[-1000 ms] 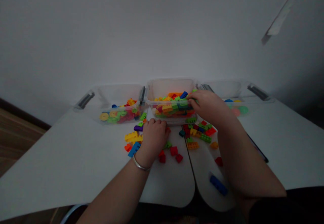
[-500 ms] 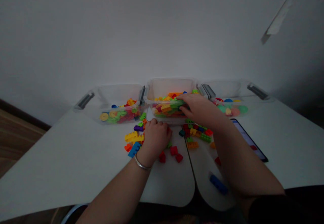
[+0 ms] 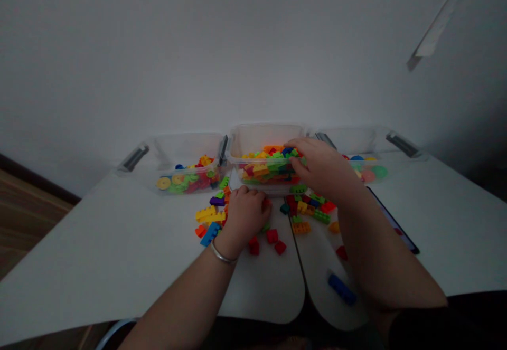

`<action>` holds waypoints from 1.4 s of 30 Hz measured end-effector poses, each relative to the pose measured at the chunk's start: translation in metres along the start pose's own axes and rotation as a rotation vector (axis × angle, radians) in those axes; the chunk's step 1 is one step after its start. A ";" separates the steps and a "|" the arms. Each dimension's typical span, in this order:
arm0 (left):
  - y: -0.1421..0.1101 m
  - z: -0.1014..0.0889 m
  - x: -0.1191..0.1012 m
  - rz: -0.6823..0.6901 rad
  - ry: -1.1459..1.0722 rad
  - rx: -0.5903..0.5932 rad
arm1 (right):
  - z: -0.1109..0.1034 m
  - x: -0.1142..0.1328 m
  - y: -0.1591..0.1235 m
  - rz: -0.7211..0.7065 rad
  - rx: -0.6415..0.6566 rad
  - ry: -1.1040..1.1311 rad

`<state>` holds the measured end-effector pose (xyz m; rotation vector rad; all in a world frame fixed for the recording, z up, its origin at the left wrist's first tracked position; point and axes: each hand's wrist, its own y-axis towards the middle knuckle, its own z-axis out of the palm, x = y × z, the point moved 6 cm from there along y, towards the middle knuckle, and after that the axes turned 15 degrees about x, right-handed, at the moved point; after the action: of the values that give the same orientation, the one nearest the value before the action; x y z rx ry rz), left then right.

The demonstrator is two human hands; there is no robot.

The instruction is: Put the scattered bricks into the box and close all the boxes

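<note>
My right hand (image 3: 319, 165) reaches over the right front rim of the middle clear plastic bin (image 3: 269, 128), its thumb and fingers apart with nothing seen between them. Inside that bin lie many toy building bricks (image 3: 259, 169), mostly yellow, green and red. Below it, my left hand (image 3: 246, 210), with a bangle at the wrist, rests curled on the pile on the table. A red-orange brick shows beside its thumb; what its fingers close on is hidden. Around it lie yellow bricks (image 3: 209, 214), a blue brick (image 3: 210, 233), a purple brick (image 3: 217, 201) and red bricks (image 3: 272, 235).
A left bin (image 3: 158, 144) holds wheel-like and other colourful pieces. The right bin (image 3: 380, 138) has round pieces. More loose bricks (image 3: 321, 216) lie right of the table seam. A phone (image 3: 407, 242) is beside my right forearm, and a dark blue brick (image 3: 341, 289) sits near the front edge.
My right hand has shifted slightly right and back from over the bricks in the middle bin, and a dark blue brick there now shows more. The left hand stays nearly in place.
</note>
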<state>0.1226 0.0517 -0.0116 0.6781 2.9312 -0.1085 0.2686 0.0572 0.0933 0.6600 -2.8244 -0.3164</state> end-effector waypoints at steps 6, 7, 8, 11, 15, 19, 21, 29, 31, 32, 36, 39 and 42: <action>0.005 -0.003 0.005 0.108 -0.505 -0.122 | -0.008 0.010 -0.004 -0.106 -0.058 0.081; 0.005 -0.004 0.007 0.117 -0.602 -0.155 | -0.008 0.013 -0.005 -0.127 -0.053 0.092; 0.005 -0.005 0.009 0.117 -0.698 -0.180 | -0.007 0.015 -0.005 -0.144 -0.041 0.099; 0.006 -0.005 0.013 0.103 -0.976 -0.193 | -0.001 0.019 -0.004 -0.164 0.032 0.104; 0.008 -0.004 0.016 0.139 -1.212 -0.211 | 0.009 0.021 -0.001 -0.189 0.156 0.104; 0.008 -0.003 0.016 0.141 -1.305 -0.214 | 0.014 0.028 -0.001 -0.263 0.238 0.136; 0.008 -0.003 0.014 0.153 -1.322 -0.202 | 0.017 0.034 -0.001 -0.319 0.270 0.159; 0.010 0.000 0.012 0.160 -1.339 -0.196 | 0.024 0.040 0.000 -0.319 0.311 0.169; 0.010 0.000 0.012 0.155 -1.318 -0.188 | 0.023 0.038 0.000 -0.306 0.294 0.167; 0.009 -0.001 0.012 0.156 -1.306 -0.190 | 0.022 0.036 0.000 -0.295 0.279 0.167; 0.007 -0.006 0.012 0.160 -1.207 -0.212 | 0.013 0.024 0.000 -0.218 0.150 0.167; 0.006 -0.007 0.011 0.157 -1.127 -0.205 | 0.003 0.010 -0.001 -0.143 -0.004 0.150; 0.005 -0.005 0.014 0.125 -1.047 -0.206 | -0.003 -0.007 0.000 -0.047 -0.099 0.117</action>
<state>0.1121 0.0626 -0.0086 0.5329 1.8634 -0.1029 0.2756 0.0598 0.0949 0.7000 -2.6673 -0.4092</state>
